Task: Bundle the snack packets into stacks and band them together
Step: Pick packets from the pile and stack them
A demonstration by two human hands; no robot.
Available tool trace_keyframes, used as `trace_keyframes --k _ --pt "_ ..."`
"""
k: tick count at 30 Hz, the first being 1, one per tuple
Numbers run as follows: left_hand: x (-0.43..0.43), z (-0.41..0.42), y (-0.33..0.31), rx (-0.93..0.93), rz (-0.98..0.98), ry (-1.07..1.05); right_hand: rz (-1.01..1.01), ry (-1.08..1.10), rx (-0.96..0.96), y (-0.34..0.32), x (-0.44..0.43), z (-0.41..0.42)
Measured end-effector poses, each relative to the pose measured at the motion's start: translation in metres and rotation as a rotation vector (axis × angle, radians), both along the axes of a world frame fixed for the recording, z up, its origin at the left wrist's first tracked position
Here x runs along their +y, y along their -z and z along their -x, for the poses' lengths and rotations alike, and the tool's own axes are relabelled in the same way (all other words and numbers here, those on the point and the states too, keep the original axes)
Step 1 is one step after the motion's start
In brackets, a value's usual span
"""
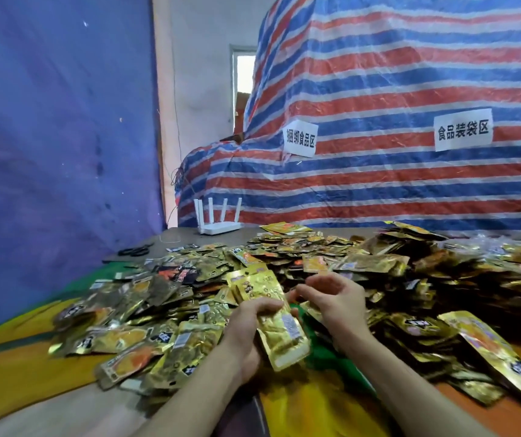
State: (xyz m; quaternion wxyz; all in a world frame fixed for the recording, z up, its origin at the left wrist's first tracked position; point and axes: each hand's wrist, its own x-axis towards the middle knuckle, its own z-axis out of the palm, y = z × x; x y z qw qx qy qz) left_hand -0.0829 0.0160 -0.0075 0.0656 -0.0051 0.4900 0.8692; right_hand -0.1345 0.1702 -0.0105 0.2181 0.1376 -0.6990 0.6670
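Two hands, one stack, no band yet

Hundreds of loose packets (170,298) covered the table (48,408), too many to count. Left hand (246,335) clasped one gold stack (271,313); right hand (334,298) hovered half-curled, seemingly empty. Unbanded, the slick stack could fan apart if that clasp loosened.

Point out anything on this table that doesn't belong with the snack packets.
A white router with four antennas stands at the table's far edge, and black scissors lie left of the heap of packets. Neither is packaging stock.
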Motion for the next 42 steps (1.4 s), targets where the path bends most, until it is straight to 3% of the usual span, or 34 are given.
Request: trace_keyframes --k 4,11,13,16,18,21,26,30,33,36,39,42 --pt "0.001 0.005 0.005 -0.022 0.030 0.054 -0.123 0.031 0.036 0.005 0.006 0.003" --pt "-0.005 0.011 0.008 0.126 -0.259 0.109 -0.584 -0.119 0.057 -0.011 0.013 -0.012" --pt "-0.005 0.009 0.007 0.144 -0.277 0.138 -0.420 -0.219 -0.027 -0.013 0.015 -0.015" --pt "-0.005 0.007 0.004 0.165 -0.265 0.147 0.237 -0.578 -0.273 -0.021 0.016 -0.020" --pt "-0.003 0.004 0.003 0.167 -0.225 0.185 0.559 -0.767 -0.351 -0.025 0.019 -0.023" --pt "0.000 -0.001 0.003 0.144 -0.193 0.286 0.811 -0.852 -0.365 -0.028 0.017 -0.026" --pt "-0.002 0.001 0.002 0.137 -0.178 0.268 0.548 -0.698 -0.296 -0.027 0.015 -0.020" --pt "-0.004 0.007 0.003 0.163 -0.253 0.205 0.533 -0.684 -0.247 -0.025 0.013 -0.020" --pt "-0.003 0.008 0.005 0.132 -0.197 0.211 0.511 -0.734 -0.244 -0.023 0.014 -0.021" --pt "-0.002 0.008 0.005 0.038 -0.098 0.173 0.355 -0.656 -0.259 -0.022 0.016 -0.021" --pt "0.001 0.009 0.005 -0.057 -0.022 0.058 0.214 -0.521 -0.241 -0.020 0.017 -0.019" --pt "0.002 0.012 0.003 -0.069 -0.041 -0.188 0.126 -0.424 -0.222 -0.017 0.018 -0.017"
